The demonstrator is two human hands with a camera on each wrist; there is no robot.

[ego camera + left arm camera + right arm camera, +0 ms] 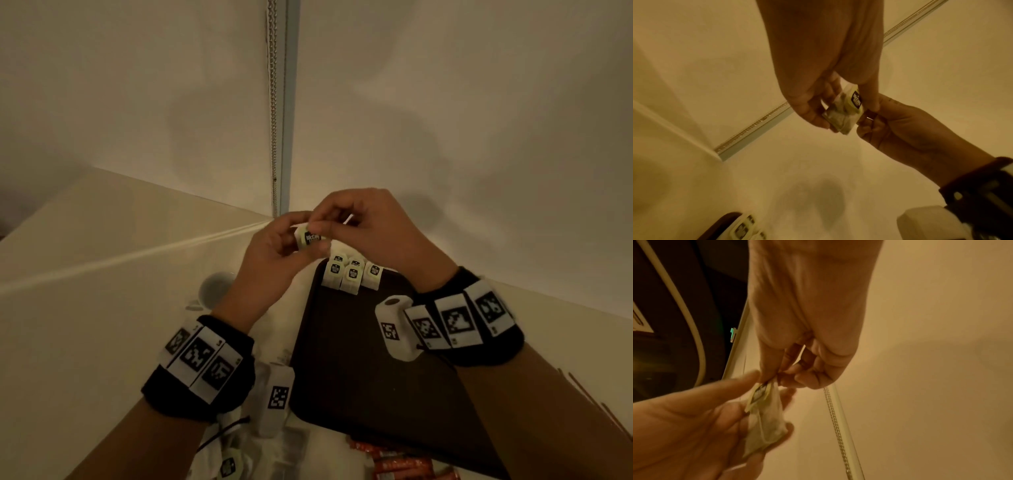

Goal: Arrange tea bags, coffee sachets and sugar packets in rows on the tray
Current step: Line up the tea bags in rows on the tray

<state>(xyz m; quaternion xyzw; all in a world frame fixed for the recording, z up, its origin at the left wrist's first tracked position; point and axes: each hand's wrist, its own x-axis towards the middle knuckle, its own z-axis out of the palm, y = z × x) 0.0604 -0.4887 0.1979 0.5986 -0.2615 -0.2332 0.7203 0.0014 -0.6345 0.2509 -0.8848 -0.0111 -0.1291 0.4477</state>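
Both hands hold one tea bag (pixel 311 238) with a pale green tag in the air, past the far left corner of the dark tray (pixel 359 370). My left hand (pixel 295 240) grips the pouch from below and the side. My right hand (pixel 321 223) pinches its top by the tag. The left wrist view shows the tea bag (pixel 842 115) between my left fingers (pixel 813 116), with the right hand (pixel 869 123) meeting it. In the right wrist view the tea bag (pixel 766 418) hangs under my pinching right fingers (pixel 789 371). Several tea bags (pixel 350 275) stand in a row at the tray's far edge.
Orange sachets (pixel 400 462) lie on the counter near the tray's near edge. More tea bags (pixel 228 466) and clear packets sit at the bottom left. A pale cup (pixel 216 284) stands left of the tray. Walls meet in a corner behind, with a bead chain (pixel 273 102) hanging there.
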